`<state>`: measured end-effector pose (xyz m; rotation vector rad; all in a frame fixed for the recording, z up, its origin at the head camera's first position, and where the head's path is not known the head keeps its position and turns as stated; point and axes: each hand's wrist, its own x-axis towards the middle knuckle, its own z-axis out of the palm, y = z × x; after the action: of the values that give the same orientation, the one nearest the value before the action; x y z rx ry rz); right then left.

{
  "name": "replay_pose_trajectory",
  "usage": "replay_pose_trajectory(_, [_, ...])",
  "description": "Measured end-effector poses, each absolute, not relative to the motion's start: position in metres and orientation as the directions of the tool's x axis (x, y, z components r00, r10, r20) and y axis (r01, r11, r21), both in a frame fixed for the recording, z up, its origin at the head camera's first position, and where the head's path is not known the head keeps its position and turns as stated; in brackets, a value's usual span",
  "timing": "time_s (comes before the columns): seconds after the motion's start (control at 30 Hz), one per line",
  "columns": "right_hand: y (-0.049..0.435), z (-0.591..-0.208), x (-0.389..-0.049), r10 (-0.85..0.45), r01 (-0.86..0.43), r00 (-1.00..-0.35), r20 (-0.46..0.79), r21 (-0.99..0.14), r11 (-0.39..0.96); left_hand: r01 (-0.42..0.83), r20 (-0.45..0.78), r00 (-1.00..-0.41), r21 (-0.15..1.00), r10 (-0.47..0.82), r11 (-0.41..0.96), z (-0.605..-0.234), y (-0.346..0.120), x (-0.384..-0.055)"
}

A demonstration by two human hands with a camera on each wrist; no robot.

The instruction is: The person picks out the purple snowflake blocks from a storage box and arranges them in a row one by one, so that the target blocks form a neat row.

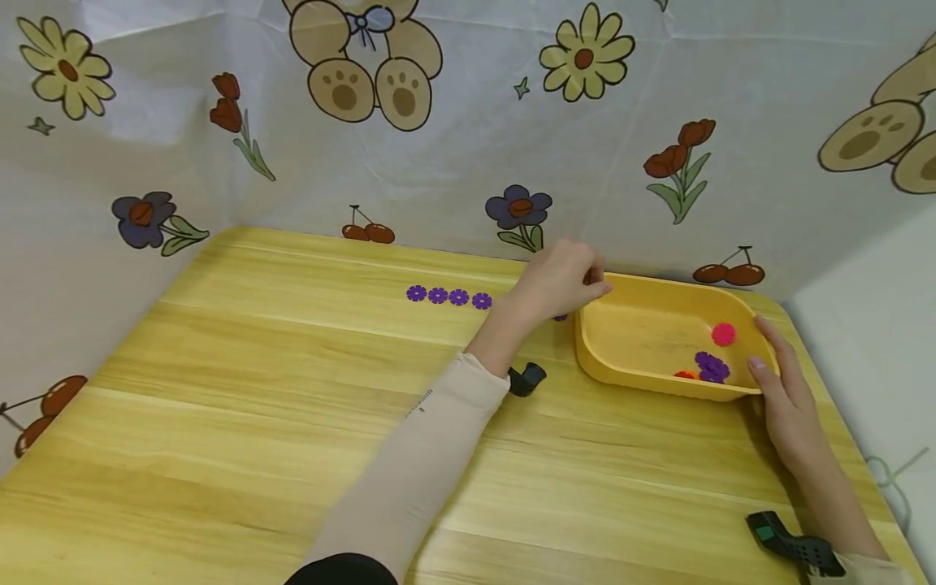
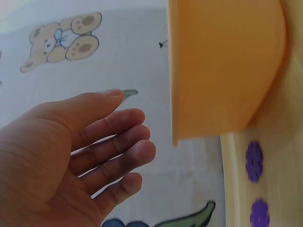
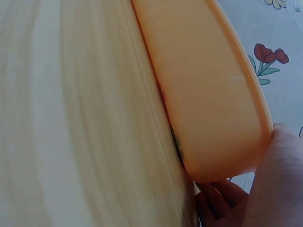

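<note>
A yellow plastic tray (image 1: 643, 333) stands at the right of the table. My right hand (image 1: 793, 410) grips its right end, thumb over the rim and fingers round the outside; the right wrist view shows that hand (image 3: 258, 201) at the tray's corner. Just above the tray's left rim is my left hand (image 1: 559, 280), its fingers loosely bent and nothing visible in them; the left wrist view shows the palm (image 2: 52, 165) bare. Inside the tray lie a pink flower-shaped disc (image 1: 724, 334), purple discs (image 1: 712, 367) and an orange-red piece (image 1: 686, 375), partly hidden by the rim.
Several purple flower-shaped discs (image 1: 437, 296) form a row left of the tray; my left hand and forearm hide part of it. The wooden table (image 1: 256, 390) meets a patterned cloth (image 1: 453, 162) at the back. Black straps (image 1: 793, 543) are on the wrists.
</note>
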<state>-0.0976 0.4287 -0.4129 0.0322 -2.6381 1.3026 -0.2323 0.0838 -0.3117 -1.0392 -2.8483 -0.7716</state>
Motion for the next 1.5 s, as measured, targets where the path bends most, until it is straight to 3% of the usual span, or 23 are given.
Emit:
replay_pose_trajectory(0.3, [0.430, -0.412, -0.098, 0.067, -0.103, -0.981, 0.180, -0.786, 0.609, 0.641, 0.162, -0.757, 0.372, 0.633, 0.671, -0.308, 0.126, -0.220])
replay_pose_trajectory(0.77, [0.430, -0.415, -0.097, 0.053, -0.122, -0.980, 0.191, -0.793, 0.597, 0.583, 0.119, -0.775, 0.513, 0.620, 0.630, -0.320, 0.212, -0.196])
replay_pose_trajectory(1.07, [0.429, -0.415, -0.097, 0.058, -0.134, -0.976, 0.209, -0.790, 0.598, 0.563, 0.142, -0.791, 0.550, 0.595, 0.617, -0.340, 0.232, -0.190])
replay_pose_trajectory(1.23, [0.428, -0.416, -0.098, 0.057, -0.135, -0.976, 0.211, -0.788, 0.601, 0.555, 0.015, -0.764, 0.526, 0.645, 0.644, -0.350, 0.242, -0.189])
replay_pose_trajectory(1.5, [0.430, -0.415, -0.099, 0.053, -0.148, -0.973, 0.224, -0.785, 0.602, 0.577, -0.198, -0.647, 0.503, 0.736, 0.643, -0.356, 0.254, -0.189])
